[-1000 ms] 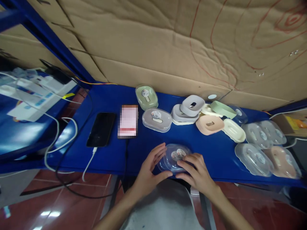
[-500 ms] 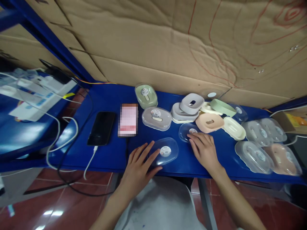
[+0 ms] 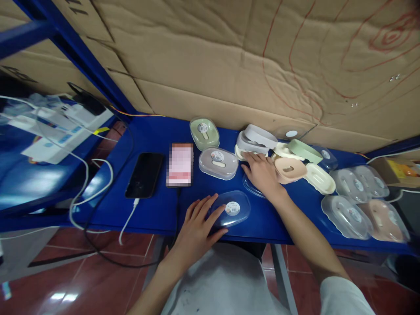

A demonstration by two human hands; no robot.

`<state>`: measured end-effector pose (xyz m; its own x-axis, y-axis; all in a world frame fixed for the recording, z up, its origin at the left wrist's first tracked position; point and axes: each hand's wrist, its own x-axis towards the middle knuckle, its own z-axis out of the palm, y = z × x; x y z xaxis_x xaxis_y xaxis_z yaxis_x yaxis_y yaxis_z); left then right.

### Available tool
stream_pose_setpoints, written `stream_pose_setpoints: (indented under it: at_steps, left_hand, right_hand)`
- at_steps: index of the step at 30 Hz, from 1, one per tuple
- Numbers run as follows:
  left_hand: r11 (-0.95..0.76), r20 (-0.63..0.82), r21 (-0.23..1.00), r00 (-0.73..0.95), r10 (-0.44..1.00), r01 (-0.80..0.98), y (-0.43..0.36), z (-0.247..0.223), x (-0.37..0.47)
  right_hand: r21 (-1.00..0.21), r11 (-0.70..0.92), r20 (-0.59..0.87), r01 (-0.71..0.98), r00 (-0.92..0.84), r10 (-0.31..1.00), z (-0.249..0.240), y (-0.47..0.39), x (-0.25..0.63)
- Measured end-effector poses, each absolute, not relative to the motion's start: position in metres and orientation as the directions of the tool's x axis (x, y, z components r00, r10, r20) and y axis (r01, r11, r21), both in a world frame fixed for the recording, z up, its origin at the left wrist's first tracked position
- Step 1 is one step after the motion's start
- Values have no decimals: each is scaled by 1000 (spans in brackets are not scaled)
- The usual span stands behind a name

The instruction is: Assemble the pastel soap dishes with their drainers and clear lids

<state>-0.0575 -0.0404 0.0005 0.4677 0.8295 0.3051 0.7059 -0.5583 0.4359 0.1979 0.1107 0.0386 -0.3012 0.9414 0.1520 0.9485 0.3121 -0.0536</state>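
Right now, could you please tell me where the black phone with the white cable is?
In the head view, the black phone lies on the left of the blue table, just left of the phone with the pixelated screen.

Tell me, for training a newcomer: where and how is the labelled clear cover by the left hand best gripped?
I'd pinch the clear cover by its rounded right end, from the right: it lies free, while the left hand overlaps the left.
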Motion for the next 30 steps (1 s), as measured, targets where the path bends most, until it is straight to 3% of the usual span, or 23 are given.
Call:
stream_pose_setpoints:
  at_steps: [3,7,12,15,19,25,30]
  left_hand:
    - [-557,332,475,448,830,681,-39,0,-58]
    - [-473,321,634,349,881,612,-42,5,-65]
    - [-308,273,800,145,951,516,-58,11,-83]
    - [-295,325,838,14,946,459,-65,10,-86]
    - [-316,335,809,53,941,496,-58,12,-75]
    - [-455,316,668,329,890,589,-35,10,-48]
    - [-541,338,561,423,841,627,-29,3,-46]
  right_hand:
    - [-95,303,173,948,-284,943,44,129,194]
    - [-179,340,241,923,-293,925,64,121,200]
    - [-302,550,445,779,-395,804,75,36,215]
    - [-275,591,422,759,-457,783,60,-17,209]
    - [-255,627,376,736,-523,765,37,-52,189]
    - [-339,626,538,702,-401,742,26,-62,209]
    - [-265,559,310,786,-479,821,21,-42,228]
